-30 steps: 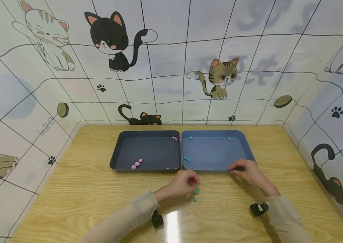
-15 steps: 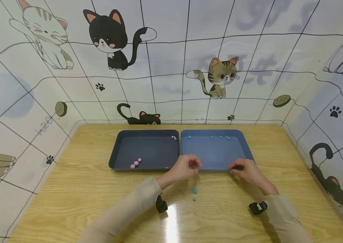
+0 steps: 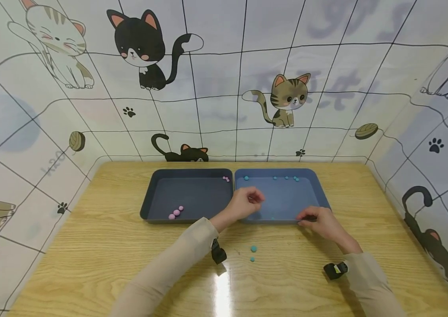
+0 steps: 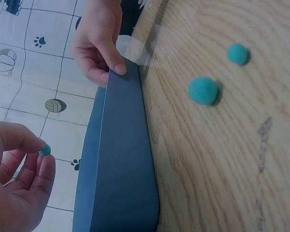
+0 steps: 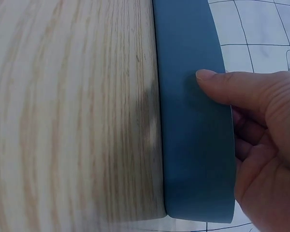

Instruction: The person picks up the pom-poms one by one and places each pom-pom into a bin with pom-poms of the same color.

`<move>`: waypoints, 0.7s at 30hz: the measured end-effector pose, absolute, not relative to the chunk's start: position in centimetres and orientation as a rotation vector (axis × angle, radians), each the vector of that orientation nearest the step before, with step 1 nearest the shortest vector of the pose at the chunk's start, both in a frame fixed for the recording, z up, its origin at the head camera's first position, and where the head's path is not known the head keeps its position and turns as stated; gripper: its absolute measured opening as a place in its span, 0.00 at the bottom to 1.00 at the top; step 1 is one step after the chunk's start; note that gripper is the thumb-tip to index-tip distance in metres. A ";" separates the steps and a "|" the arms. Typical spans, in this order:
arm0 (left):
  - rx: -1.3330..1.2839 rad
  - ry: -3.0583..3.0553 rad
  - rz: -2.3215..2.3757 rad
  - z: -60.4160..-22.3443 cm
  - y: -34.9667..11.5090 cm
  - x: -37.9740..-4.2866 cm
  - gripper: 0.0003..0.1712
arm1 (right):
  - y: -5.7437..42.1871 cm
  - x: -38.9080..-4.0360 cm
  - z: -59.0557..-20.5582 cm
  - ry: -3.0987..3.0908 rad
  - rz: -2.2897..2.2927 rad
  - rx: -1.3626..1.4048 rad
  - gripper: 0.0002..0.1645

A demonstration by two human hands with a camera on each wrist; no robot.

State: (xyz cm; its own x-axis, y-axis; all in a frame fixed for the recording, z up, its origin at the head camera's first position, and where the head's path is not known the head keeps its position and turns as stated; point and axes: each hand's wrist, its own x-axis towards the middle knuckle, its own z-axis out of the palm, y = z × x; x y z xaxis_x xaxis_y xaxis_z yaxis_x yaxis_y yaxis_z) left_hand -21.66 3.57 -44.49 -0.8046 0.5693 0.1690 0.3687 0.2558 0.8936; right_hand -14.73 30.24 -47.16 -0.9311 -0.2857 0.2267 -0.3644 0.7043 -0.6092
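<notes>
My left hand is over the left part of the blue tray. Thumb and fingertips pinch a small teal ball, seen in the left wrist view. My right hand grips the tray's front wall near its right corner, thumb on the outside and fingers behind the wall. Two more teal balls, a bigger one and a smaller one, lie on the wooden table in front of the tray. Along the tray's back edge sit several teal balls; my left hand hides part of its left side.
A dark grey tray stands directly left of the blue one. It holds pink balls at its front left and tiny pink balls in its back right corner. Behind the table rises a cat-print backdrop.
My left hand has lifted from beside the teal balls on the table and moved forward over the blue tray, carrying one ball. The right hand keeps its grip on the wall.
</notes>
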 end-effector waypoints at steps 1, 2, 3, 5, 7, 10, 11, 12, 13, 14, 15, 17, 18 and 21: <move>0.879 2.335 1.581 -44.5 3.7 -21.8 0.07 | 30.2 -14.7 -47.1 -2.794 1.035 0.534 0.07; 0.878 2.334 1.589 -44.6 3.8 -22.0 0.07 | 30.2 -14.7 -47.1 -2.795 1.035 0.533 0.07; 0.879 2.332 1.598 -44.7 3.9 -22.1 0.07 | 30.2 -14.7 -47.1 -2.795 1.036 0.534 0.07; 0.879 2.335 1.617 -44.9 4.1 -22.4 0.07 | 30.2 -14.7 -47.1 -2.793 1.032 0.536 0.07; 0.868 2.342 1.633 -45.2 4.3 -22.8 0.07 | 30.2 -14.7 -47.1 -2.792 1.029 0.538 0.07; 0.828 2.351 1.644 -45.4 4.5 -23.3 0.07 | 30.2 -14.7 -47.1 -2.791 1.025 0.538 0.07; 0.813 2.355 1.645 -45.4 4.6 -23.5 0.07 | 30.2 -14.7 -47.1 -2.792 1.028 0.536 0.07; 0.800 2.359 1.644 -45.5 4.7 -23.6 0.07 | 30.1 -14.7 -47.1 -2.793 1.031 0.535 0.07; 0.787 2.361 1.646 -45.5 4.8 -23.8 0.07 | 30.1 -14.7 -47.1 -2.794 1.031 0.536 0.07; 0.770 2.365 1.643 -45.4 4.9 -23.9 0.07 | 30.1 -14.7 -47.0 -2.794 1.032 0.535 0.08; 0.756 2.370 1.641 -45.4 4.9 -24.0 0.07 | 30.1 -14.7 -47.0 -2.795 1.033 0.535 0.08; 0.726 2.370 1.644 -45.3 5.1 -24.2 0.07 | 30.1 -14.7 -47.0 -2.796 1.031 0.536 0.08; 0.710 2.369 1.646 -45.2 5.1 -24.3 0.07 | 30.1 -14.7 -47.0 -2.797 1.027 0.535 0.08; 0.675 2.363 1.659 -45.2 5.3 -24.5 0.07 | 30.1 -14.7 -47.1 -2.804 1.020 0.529 0.08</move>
State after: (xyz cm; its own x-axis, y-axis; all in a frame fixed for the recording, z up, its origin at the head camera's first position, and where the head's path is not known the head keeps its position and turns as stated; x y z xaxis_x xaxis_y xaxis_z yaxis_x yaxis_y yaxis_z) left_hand -24.52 5.33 -45.19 -0.8815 0.4584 0.1130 0.2618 0.2755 0.9249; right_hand -14.68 30.13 -47.07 -0.9329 -0.2849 0.2203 -0.3598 0.7132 -0.6015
